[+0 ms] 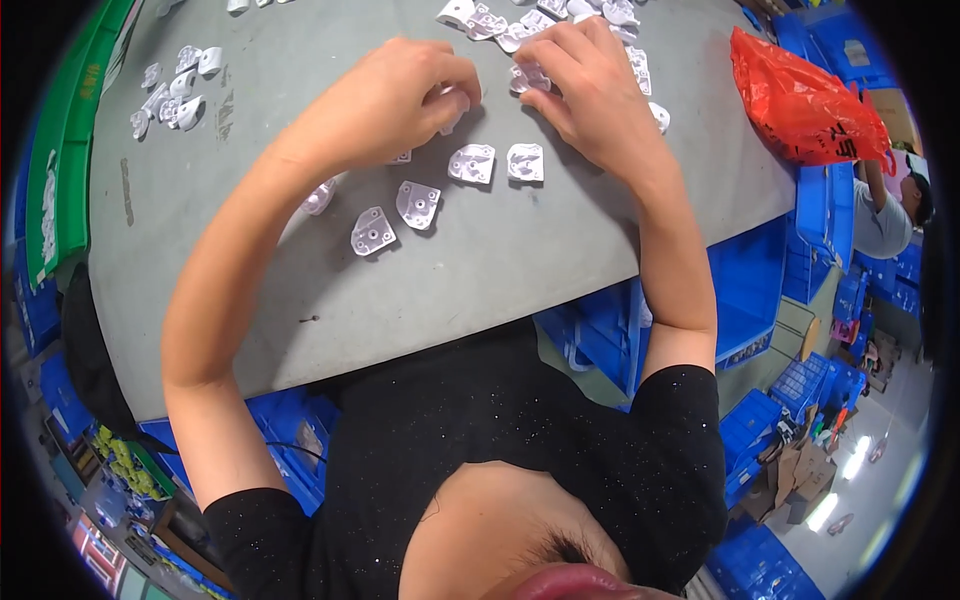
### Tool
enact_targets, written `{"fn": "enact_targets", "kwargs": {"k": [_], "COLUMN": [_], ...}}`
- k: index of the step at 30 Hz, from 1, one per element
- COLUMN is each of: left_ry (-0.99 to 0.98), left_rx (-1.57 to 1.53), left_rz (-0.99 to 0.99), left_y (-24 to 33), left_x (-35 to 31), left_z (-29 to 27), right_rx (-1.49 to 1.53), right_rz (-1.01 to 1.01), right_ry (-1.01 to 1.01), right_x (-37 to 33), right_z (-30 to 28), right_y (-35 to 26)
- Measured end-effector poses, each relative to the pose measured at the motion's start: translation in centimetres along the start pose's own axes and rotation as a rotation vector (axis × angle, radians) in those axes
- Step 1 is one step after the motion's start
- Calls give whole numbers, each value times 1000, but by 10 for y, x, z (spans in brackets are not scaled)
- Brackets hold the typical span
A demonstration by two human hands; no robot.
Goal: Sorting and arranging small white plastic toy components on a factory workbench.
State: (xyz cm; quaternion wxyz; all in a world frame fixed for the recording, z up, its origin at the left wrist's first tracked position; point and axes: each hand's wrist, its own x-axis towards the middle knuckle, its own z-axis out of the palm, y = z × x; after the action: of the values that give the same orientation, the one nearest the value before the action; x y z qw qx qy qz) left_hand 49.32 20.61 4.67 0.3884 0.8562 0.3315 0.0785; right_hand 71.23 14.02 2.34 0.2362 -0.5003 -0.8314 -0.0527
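Note:
My left hand (400, 95) is over the grey table (480, 265), its fingers curled round a white plastic part (456, 108) that they partly cover. To the right, my right hand (595, 95) pinches another white plastic housing piece (529, 77) between thumb and fingers, close to the far heap. Between my forearms lie several similar moulded pieces, among them a squarish piece (525, 162), a rounded piece (472, 164) and two with small holes, a middle piece (418, 205) and a nearer piece (373, 232). A further piece (318, 198) shows partly beside my left forearm.
A heap of white parts (485, 22) is at the far side, and a smaller group (182, 88) lies at left. A green bin (72, 150) borders the left edge. At right are a red plastic bag (800, 105), blue crates (750, 280) and another person (882, 222).

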Motion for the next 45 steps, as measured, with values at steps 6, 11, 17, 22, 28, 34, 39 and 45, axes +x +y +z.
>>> {"fn": "enact_targets", "kwargs": {"k": [6, 11, 17, 22, 28, 34, 39, 45], "left_ry": [79, 143, 210, 346, 363, 312, 245, 283], "left_rx": [24, 51, -33, 38, 16, 174, 182, 193], "left_rz": [123, 126, 106, 210, 101, 199, 195, 174], "left_y": [-14, -16, -15, -23, -16, -18, -19, -20], "left_x": [-5, -11, -20, -36, -34, -36, -40, -38], "left_z": [8, 12, 15, 24, 32, 26, 18, 18], "right_rx": [226, 127, 66, 41, 59, 107, 166, 143], "right_rz": [34, 16, -4, 5, 52, 100, 120, 106], "right_ry": [30, -36, -38, -21, 29, -4, -106, -119], "right_x": [-2, -6, -8, -7, -8, -6, -5, -6], "right_z": [-7, 1, 2, 4, 9, 4, -13, -17], "right_y": [-2, -11, -13, -18, -21, -23, -19, -13]}}
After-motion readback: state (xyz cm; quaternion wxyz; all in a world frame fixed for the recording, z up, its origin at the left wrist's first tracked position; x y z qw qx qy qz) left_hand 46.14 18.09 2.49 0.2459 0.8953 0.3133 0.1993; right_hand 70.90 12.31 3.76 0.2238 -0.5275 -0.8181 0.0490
